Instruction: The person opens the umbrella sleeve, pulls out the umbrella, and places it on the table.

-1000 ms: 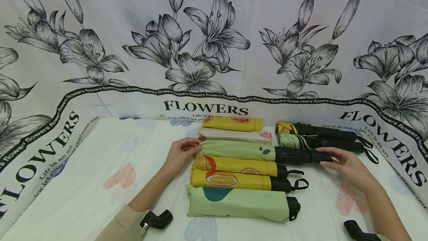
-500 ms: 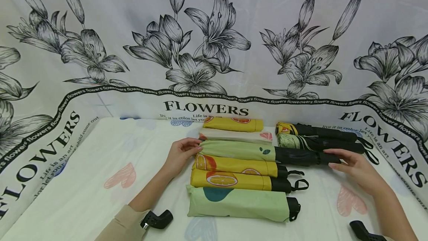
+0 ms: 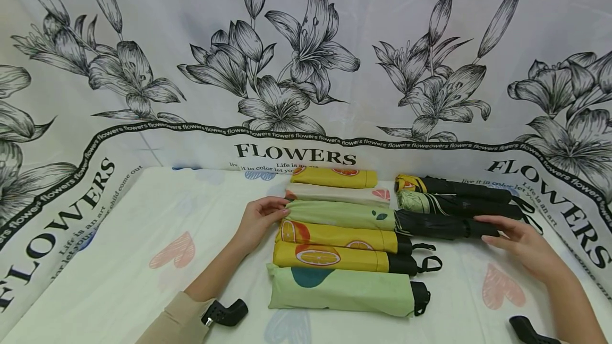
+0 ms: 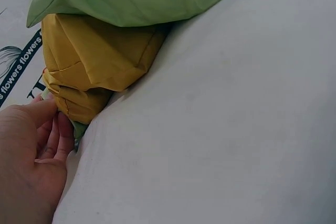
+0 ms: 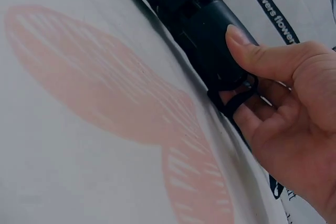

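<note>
A folded black umbrella (image 3: 430, 224) sticks out of a light green sleeve (image 3: 339, 214) with small dark leaves. My right hand (image 3: 521, 240) pinches the umbrella's handle (image 5: 212, 40) between thumb and fingers, and its wrist strap (image 5: 241, 99) loops by the fingers in the right wrist view. At the sleeve's left end my left hand (image 3: 260, 222) pinches the green fabric. In the left wrist view that hand (image 4: 37, 150) sits beside the yellow covers (image 4: 100, 51), and the green tip it grips is mostly hidden.
Nearer me lie two yellow orange-print umbrellas (image 3: 330, 256) and a wide green one (image 3: 344, 291). Beyond are a pale sleeve (image 3: 334, 194) and a yellow sleeve (image 3: 334, 178). Two uncovered black umbrellas (image 3: 468, 189) lie at the back right. A floral cloth (image 3: 296, 68) hangs behind.
My right hand has moved right, drawing the black umbrella further out of the green sleeve, and more of its black folds show. My left hand stays at the sleeve's end.
</note>
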Motion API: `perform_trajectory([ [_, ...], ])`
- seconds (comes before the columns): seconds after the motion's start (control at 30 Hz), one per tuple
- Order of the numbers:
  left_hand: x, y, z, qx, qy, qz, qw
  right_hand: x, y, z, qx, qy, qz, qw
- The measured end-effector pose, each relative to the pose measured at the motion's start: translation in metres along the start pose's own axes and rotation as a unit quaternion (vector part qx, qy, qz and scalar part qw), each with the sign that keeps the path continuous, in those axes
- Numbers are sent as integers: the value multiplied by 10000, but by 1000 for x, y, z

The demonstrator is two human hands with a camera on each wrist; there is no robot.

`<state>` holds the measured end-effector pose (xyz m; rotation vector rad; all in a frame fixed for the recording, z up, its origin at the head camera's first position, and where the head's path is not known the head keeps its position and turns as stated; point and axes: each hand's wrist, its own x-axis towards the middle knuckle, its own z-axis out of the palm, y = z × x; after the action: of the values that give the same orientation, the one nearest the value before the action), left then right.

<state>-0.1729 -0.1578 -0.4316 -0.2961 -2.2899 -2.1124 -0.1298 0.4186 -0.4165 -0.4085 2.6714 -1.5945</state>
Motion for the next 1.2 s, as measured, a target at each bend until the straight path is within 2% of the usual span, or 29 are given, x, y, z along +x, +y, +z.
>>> perform_trajectory([
  [0.33,0,0,1,36,8,11,10000,-5,8,-8,-23,9,212,9998],
  [0.7,1,-2,0,44,19,61,10000,-5,9,-6,-33,-11,120,9999],
  [0.97,1,-2,0,45,29,28,10000,3,-16,3,-140,198,-264,9994],
  [1.2,1,-2,0,48,32,39,10000,16,-43,32,-729,188,-658,9950],
])
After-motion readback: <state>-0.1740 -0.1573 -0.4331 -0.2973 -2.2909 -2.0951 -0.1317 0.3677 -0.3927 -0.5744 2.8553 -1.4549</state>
